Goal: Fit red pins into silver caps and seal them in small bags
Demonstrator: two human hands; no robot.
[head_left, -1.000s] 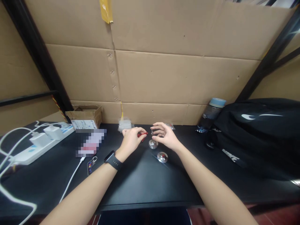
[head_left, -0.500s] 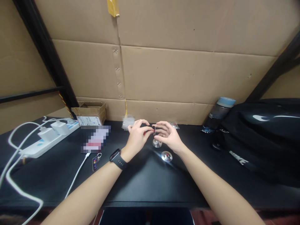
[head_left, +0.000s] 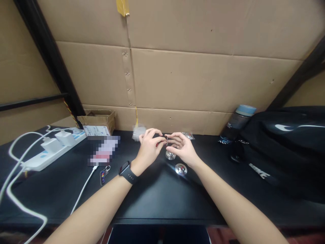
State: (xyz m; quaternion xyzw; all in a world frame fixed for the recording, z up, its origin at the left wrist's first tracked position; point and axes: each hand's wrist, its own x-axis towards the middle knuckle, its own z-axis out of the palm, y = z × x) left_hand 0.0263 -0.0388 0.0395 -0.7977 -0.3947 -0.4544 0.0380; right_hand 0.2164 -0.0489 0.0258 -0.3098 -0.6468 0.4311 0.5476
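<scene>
Over the black table (head_left: 157,200), my left hand (head_left: 148,149) pinches a small red piece (head_left: 157,144), mostly hidden by the fingers, so its kind is unclear. My right hand (head_left: 185,149) grips a thin metal disc (head_left: 167,140) by its rim, and it stands edge-on to me. The left fingertips reach the disc's face. Just beneath the hands rests a thick round metal piece (head_left: 170,155), partly covered by the right thumb. Closer to me lies a shiny flanged metal disc (head_left: 181,169) with a reddish centre.
Clear plastic bags (head_left: 138,131) and another small bag (head_left: 188,135) lie by the cardboard wall. Left are a power strip (head_left: 56,149) with white cables, an open carton (head_left: 99,122), a blurred-out phone-like object (head_left: 104,150) and a keychain (head_left: 103,176). A bottle (head_left: 236,123) and black backpack (head_left: 286,149) stand right.
The metal disc between my hands has turned slightly, now closer to edge-on. Both hands stay in nearly the same place; the pieces on the table have not moved.
</scene>
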